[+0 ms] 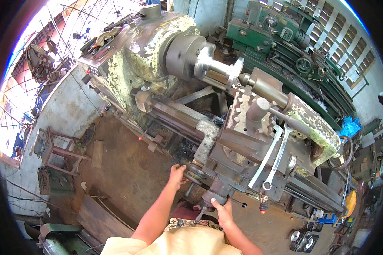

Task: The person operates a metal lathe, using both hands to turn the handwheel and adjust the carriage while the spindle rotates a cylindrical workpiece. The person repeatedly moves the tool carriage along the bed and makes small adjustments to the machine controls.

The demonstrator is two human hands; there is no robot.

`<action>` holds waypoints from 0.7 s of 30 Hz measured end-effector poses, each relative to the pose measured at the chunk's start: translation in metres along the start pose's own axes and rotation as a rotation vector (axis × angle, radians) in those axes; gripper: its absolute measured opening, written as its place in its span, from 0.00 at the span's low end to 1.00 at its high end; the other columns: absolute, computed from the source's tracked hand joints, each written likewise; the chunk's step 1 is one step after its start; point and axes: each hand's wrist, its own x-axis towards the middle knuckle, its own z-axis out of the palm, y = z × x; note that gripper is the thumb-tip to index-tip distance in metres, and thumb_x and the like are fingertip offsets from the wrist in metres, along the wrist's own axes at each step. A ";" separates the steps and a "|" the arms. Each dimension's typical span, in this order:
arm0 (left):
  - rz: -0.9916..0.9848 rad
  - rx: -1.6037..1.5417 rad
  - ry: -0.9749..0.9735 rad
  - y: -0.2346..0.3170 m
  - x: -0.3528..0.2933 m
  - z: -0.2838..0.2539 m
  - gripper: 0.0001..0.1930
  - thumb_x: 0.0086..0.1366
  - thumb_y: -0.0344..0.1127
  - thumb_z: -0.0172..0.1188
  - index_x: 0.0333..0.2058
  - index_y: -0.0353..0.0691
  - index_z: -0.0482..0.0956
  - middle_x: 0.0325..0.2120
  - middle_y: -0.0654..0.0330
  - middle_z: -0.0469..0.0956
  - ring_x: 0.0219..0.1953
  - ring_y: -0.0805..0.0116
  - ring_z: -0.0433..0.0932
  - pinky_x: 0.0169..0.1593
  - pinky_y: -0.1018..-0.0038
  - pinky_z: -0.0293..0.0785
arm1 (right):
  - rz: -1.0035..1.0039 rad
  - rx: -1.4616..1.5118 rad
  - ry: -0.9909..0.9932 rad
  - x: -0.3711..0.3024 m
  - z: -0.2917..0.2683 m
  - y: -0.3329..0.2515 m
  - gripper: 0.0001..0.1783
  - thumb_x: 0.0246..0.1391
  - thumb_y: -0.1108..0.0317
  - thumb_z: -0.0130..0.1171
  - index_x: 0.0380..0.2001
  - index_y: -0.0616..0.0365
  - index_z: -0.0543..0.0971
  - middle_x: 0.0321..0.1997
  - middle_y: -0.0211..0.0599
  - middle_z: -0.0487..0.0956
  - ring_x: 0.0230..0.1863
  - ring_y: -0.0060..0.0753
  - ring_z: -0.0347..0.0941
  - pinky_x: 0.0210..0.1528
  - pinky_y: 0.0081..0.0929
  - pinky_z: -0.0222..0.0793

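I stand at a large, worn metal lathe. My left hand [177,175] is closed on the rim of the carriage handwheel [195,173]. To its right, my right hand [223,211] grips the cross-slide crank [212,196], thumb uppermost; its other fingers are partly hidden. A bright metal shaft with a flanged end [217,66] sits in the grey chuck [185,55]. Its right end meets the pointed tailstock centre [245,79]. Next to that flange stands the tool post [244,117], a long handle on its top.
Two spanners [276,159] lie on the carriage at right. Loose tools [104,40] rest on the headstock. A green lathe [281,46] stands behind, against the wall. At left on the floor is a wooden stool [61,151]; a wooden board [106,216] lies nearer me.
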 end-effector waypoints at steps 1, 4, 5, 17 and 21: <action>-0.103 -0.003 -0.041 0.005 0.015 -0.007 0.18 0.66 0.46 0.55 0.48 0.41 0.70 0.31 0.56 0.78 0.21 0.64 0.77 0.24 0.67 0.71 | 0.010 -0.009 0.009 0.000 0.001 -0.001 0.46 0.46 0.64 0.74 0.61 0.69 0.58 0.56 0.48 0.72 0.54 0.38 0.71 0.59 0.34 0.67; -0.149 0.066 0.081 0.006 0.025 -0.008 0.13 0.67 0.44 0.50 0.37 0.38 0.72 0.27 0.56 0.79 0.18 0.63 0.76 0.25 0.65 0.72 | 0.009 -0.012 0.017 0.001 0.003 -0.002 0.47 0.44 0.66 0.75 0.61 0.68 0.57 0.56 0.47 0.71 0.55 0.38 0.71 0.58 0.34 0.68; -0.050 0.138 0.089 0.005 0.019 -0.004 0.13 0.67 0.43 0.50 0.37 0.38 0.73 0.25 0.55 0.78 0.18 0.61 0.77 0.26 0.64 0.73 | -0.007 -0.015 0.024 0.002 0.003 -0.003 0.47 0.44 0.67 0.75 0.61 0.68 0.57 0.56 0.47 0.71 0.55 0.39 0.71 0.58 0.34 0.68; 0.295 0.654 0.170 -0.004 -0.036 0.028 0.12 0.70 0.43 0.48 0.38 0.38 0.69 0.15 0.53 0.77 0.14 0.61 0.77 0.24 0.64 0.75 | -0.003 -0.016 0.047 0.003 0.003 -0.010 0.45 0.41 0.70 0.74 0.60 0.68 0.59 0.54 0.46 0.72 0.52 0.39 0.73 0.56 0.34 0.70; 0.325 0.600 0.174 -0.009 -0.034 0.028 0.13 0.70 0.43 0.48 0.37 0.38 0.69 0.15 0.52 0.76 0.15 0.58 0.77 0.26 0.62 0.74 | -0.008 0.017 0.046 0.003 0.003 -0.006 0.47 0.40 0.69 0.74 0.60 0.69 0.59 0.55 0.47 0.72 0.53 0.39 0.73 0.57 0.34 0.70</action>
